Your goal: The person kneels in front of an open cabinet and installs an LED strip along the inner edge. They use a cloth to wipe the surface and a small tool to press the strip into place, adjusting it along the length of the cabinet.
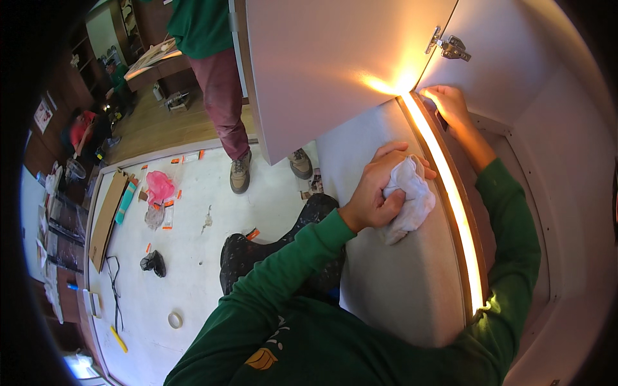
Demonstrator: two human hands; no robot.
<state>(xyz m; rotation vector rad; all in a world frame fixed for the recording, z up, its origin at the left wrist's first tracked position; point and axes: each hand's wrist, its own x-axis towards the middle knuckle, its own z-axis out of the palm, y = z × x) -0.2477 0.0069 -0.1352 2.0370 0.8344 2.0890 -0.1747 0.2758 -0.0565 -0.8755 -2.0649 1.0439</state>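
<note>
My left hand [376, 196] is closed around a crumpled white cloth [412, 196], beside a curved pale panel [386, 283]. A glowing light strip [444, 180] runs along the panel's curved brown-edged rim. On the strip's far side, my right hand [450, 108] is bent, with its fingertips together at the strip's far end, where it meets the cabinet door. Something small and dark [441, 121] shows beneath that hand; I cannot make out what it is. Whatever the right fingertips pinch is too small or hidden to tell.
A large pale door [322, 71] stands ahead, with a metal hinge [454, 48] on the cabinet wall. Behind it stands a person in maroon trousers [219, 96]. On the white floor lie a pink bag [159, 186], a tape roll [174, 320], a cardboard strip [108, 219] and a yellow-handled tool [118, 339].
</note>
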